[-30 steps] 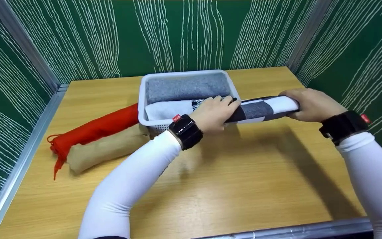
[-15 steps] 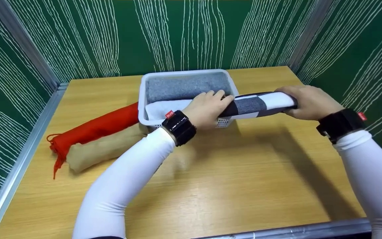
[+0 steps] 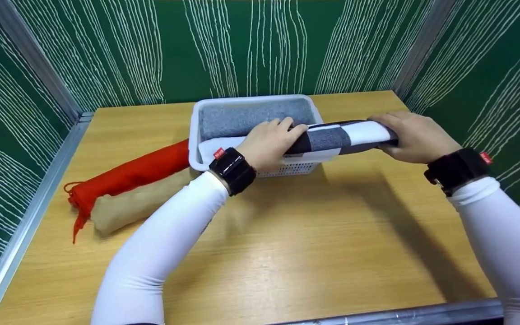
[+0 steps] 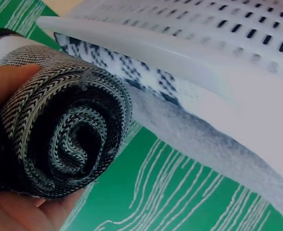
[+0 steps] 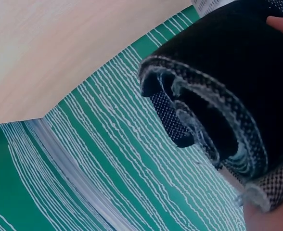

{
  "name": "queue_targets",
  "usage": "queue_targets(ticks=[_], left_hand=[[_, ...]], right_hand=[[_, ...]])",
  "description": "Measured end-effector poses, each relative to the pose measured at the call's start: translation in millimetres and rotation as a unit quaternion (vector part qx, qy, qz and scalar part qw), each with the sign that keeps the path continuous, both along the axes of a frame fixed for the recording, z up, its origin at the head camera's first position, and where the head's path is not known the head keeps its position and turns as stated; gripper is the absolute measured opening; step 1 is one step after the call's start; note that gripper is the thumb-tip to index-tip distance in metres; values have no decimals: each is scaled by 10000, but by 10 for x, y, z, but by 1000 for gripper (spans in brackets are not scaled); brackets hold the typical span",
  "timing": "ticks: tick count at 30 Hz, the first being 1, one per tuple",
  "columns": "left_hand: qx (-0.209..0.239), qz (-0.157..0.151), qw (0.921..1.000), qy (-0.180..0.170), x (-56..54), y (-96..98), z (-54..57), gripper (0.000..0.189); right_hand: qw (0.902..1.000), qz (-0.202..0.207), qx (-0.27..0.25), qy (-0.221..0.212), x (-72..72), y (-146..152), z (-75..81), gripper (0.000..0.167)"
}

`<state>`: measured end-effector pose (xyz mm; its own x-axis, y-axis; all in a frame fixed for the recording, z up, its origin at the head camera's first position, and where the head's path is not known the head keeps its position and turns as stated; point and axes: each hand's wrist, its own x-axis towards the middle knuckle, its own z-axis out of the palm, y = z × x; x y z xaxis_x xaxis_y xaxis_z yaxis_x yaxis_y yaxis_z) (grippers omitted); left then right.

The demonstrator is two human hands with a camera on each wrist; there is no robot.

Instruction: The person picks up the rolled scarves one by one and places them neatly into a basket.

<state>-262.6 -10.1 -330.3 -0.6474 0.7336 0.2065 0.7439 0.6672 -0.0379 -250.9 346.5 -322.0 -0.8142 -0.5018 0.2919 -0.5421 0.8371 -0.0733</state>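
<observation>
Checked roll gripped nr both ends by L & R hands, fingers curled.

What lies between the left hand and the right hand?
In the head view, a rolled black, white and grey checkered cloth spans from left hand to right hand, gripped by both.

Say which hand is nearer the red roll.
Left. The left hand, holding the left end of the checked roll, is right of the red roll; the right hand, holding the right end, is farther right.

Wood-grain table, white basket, red cloth roll, tan cloth roll
</observation>
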Motion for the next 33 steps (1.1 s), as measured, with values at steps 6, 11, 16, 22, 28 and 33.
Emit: queue_targets(ticks=[6, 11, 16, 22, 28, 33], left_hand=[[-19, -18, 10000, 38, -23, -68, 20, 74], [8, 47, 9999, -110, -31, -124, 52, 76], [-19, 86, 9997, -229, -38, -192, 70, 75], [-29, 27, 9996, -273, -66, -268, 77, 76], [-50, 31, 9994, -338, -92, -347, 114, 74], [-95, 78, 9988, -480, -98, -411, 175, 75]], right_hand=[[9999, 106, 26, 96, -29, -54, 12, 53], [9999, 126, 9, 104, -43, -96, 23, 54], [9998, 151, -21, 115, -39, -145, 24, 53], [9998, 189, -15, 69, -55, -200, 20, 53], [9997, 257, 10, -1, -88, -262, 48, 53], [9994, 341, -53, -54, -120, -322, 73, 52]])
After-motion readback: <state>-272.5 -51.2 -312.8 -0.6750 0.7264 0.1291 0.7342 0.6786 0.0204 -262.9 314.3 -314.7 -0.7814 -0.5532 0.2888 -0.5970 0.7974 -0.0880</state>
